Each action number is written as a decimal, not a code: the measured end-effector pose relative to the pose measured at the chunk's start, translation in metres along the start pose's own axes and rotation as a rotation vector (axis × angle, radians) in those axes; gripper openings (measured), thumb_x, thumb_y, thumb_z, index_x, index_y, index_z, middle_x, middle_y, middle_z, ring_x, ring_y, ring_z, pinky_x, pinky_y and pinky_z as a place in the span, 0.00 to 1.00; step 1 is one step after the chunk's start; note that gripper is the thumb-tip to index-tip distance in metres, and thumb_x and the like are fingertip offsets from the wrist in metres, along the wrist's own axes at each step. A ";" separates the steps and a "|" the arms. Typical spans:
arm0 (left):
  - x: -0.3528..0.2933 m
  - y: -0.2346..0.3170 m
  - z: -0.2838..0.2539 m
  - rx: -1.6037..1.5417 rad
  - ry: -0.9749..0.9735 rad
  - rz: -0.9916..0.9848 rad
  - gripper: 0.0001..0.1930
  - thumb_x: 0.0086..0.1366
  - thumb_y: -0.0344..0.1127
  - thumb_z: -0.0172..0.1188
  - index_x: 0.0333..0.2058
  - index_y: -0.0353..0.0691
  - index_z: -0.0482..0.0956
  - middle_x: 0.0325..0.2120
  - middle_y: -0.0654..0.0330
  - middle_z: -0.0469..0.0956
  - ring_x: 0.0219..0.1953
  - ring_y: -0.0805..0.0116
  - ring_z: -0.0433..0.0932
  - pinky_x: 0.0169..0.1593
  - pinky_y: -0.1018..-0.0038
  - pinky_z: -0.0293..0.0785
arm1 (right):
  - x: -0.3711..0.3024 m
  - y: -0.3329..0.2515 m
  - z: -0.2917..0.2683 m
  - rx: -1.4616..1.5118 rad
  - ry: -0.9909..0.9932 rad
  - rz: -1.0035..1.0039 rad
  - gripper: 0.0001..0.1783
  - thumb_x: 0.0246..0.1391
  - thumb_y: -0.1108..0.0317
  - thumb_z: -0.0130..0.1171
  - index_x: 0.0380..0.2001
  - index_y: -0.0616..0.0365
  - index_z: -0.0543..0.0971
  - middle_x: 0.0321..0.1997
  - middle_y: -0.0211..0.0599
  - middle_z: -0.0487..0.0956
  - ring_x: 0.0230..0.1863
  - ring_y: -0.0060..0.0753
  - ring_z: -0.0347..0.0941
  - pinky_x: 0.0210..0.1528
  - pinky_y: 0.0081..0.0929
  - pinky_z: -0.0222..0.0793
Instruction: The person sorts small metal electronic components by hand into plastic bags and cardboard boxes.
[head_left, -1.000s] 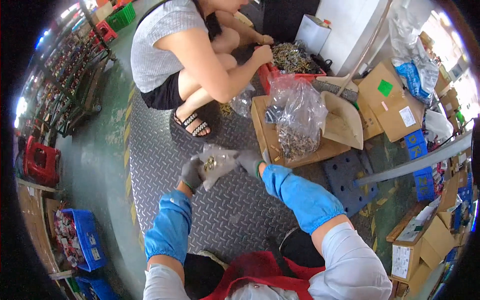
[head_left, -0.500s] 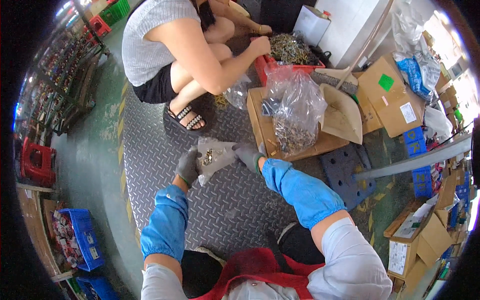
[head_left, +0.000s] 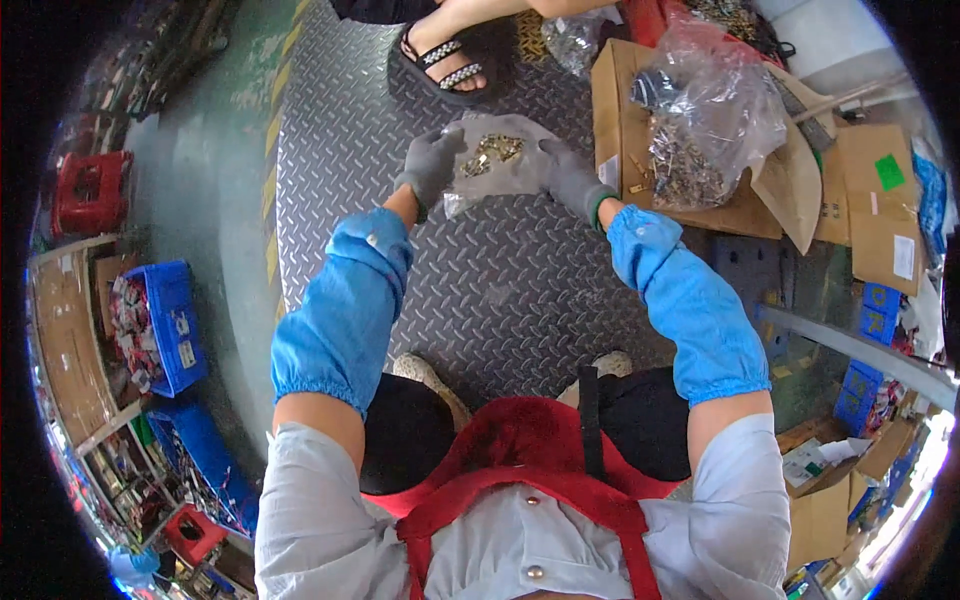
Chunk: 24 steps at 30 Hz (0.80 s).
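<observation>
Between my gloved hands, low over the patterned metal floor plate [head_left: 500, 280], is a clear plastic bag [head_left: 500, 180] with small brass-coloured metal parts [head_left: 497, 150] in it. My left hand [head_left: 432, 167], in a grey glove, is closed on the bag's left edge. On the other side, my right hand [head_left: 577, 180] grips the bag's right edge; its fingertips are partly hidden by the plastic. To the right of my right hand stands a cardboard box [head_left: 625, 110] bearing a larger clear bag [head_left: 700, 130] of small metal parts.
A person's sandalled foot [head_left: 450, 65] rests just beyond the bag. At right are a dustpan [head_left: 795, 190], another carton [head_left: 875, 190] and a grey metal bar [head_left: 860, 350]. Along the left lie a red stool [head_left: 92, 195] and a filled blue crate [head_left: 180, 330].
The view has tilted down toward my body, so the crouching person is mostly out of frame. My hands still hold the small bag, now spread wider and flatter between them.
</observation>
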<state>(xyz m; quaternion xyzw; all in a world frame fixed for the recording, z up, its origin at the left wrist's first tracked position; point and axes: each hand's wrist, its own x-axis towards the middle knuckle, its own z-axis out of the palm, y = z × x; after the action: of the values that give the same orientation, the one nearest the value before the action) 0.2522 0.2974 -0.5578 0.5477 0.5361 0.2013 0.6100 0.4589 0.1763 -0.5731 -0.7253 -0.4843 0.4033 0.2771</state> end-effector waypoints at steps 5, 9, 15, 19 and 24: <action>-0.022 0.023 0.013 0.130 -0.027 0.009 0.21 0.60 0.52 0.54 0.32 0.37 0.78 0.17 0.67 0.69 0.16 0.76 0.66 0.19 0.77 0.62 | -0.008 -0.025 -0.010 -0.268 -0.141 0.125 0.28 0.47 0.61 0.55 0.54 0.55 0.67 0.48 0.53 0.73 0.50 0.48 0.70 0.51 0.38 0.65; -0.022 0.021 0.006 0.138 -0.027 0.008 0.23 0.60 0.54 0.53 0.33 0.36 0.77 0.17 0.67 0.68 0.16 0.77 0.66 0.19 0.77 0.61 | -0.025 -0.066 -0.012 -0.515 -0.159 0.150 0.22 0.49 0.65 0.50 0.50 0.57 0.70 0.48 0.55 0.72 0.49 0.53 0.69 0.48 0.41 0.66; -0.021 0.028 0.015 0.119 -0.046 0.094 0.23 0.61 0.53 0.52 0.34 0.34 0.76 0.15 0.67 0.67 0.15 0.77 0.66 0.18 0.77 0.61 | -0.027 -0.095 0.001 -0.469 0.305 -0.711 0.13 0.50 0.64 0.49 0.39 0.56 0.73 0.37 0.50 0.73 0.39 0.50 0.72 0.42 0.43 0.67; -0.018 0.024 0.014 -0.001 -0.079 0.001 0.19 0.62 0.48 0.52 0.33 0.34 0.75 0.15 0.64 0.69 0.14 0.74 0.69 0.18 0.76 0.66 | 0.009 -0.035 0.046 -0.588 -0.251 -0.343 0.20 0.46 0.61 0.54 0.45 0.53 0.75 0.44 0.47 0.75 0.44 0.49 0.72 0.48 0.42 0.66; -0.013 0.016 0.013 -0.155 -0.106 -0.028 0.15 0.63 0.43 0.52 0.33 0.35 0.74 0.15 0.61 0.71 0.14 0.70 0.72 0.18 0.74 0.68 | 0.032 0.000 0.043 -0.622 -0.289 -0.051 0.20 0.46 0.61 0.52 0.45 0.51 0.76 0.50 0.46 0.73 0.49 0.48 0.70 0.52 0.40 0.64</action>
<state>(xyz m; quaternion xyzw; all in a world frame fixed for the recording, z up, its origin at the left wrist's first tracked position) 0.2648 0.2864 -0.5402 0.5010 0.4935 0.2044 0.6809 0.4286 0.2063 -0.6055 -0.6981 -0.6362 0.3280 -0.0191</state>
